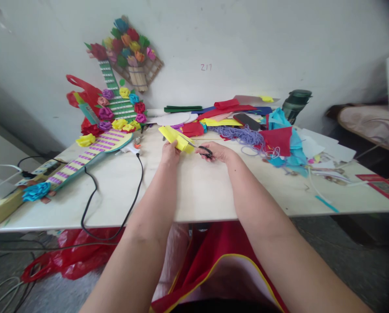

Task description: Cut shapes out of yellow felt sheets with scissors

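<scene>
My left hand (171,153) is closed on a piece of yellow crepe paper (172,135), held just above the middle of the table. From the right, my right hand (215,151) grips the black handles of a pair of scissors (206,151). The scissor blades point left and lie against the yellow paper; whether they are parted is too small to tell. Part of the paper's lower edge is hidden by my left fingers.
Paper flowers (106,113) decorate striped boards on the left, beside a glue gun (131,149) with a black cord. Lilac yarn (243,135), coloured paper, a phone (247,121) and a dark green bottle (295,106) lie or stand at the back right. A power strip (5,206) sits far left.
</scene>
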Demonstrator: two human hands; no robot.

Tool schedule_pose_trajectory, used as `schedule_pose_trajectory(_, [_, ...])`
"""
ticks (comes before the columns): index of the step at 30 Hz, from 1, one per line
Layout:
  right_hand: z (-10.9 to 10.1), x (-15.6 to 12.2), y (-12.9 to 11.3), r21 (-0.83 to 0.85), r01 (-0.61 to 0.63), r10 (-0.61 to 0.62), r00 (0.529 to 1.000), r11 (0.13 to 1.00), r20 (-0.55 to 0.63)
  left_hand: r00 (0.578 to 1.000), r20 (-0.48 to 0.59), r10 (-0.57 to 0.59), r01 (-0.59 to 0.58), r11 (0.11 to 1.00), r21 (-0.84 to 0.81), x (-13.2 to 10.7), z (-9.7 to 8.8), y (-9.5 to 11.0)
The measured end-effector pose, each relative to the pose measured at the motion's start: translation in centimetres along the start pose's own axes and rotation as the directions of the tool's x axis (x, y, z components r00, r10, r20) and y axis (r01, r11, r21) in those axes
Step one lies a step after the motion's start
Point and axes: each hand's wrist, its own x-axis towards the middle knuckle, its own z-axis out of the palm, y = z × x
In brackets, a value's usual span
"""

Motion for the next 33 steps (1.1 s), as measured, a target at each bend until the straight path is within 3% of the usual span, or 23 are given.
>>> schedule_pose_trajectory(33, [0.5, -0.2, -0.5, 0.001, 0.000, 0.000, 0.999, 1.000, -0.037, 1.000, -0.018, 0.002, -0.002, 1.000, -0.006, 0.0, 0.0, 0.2])
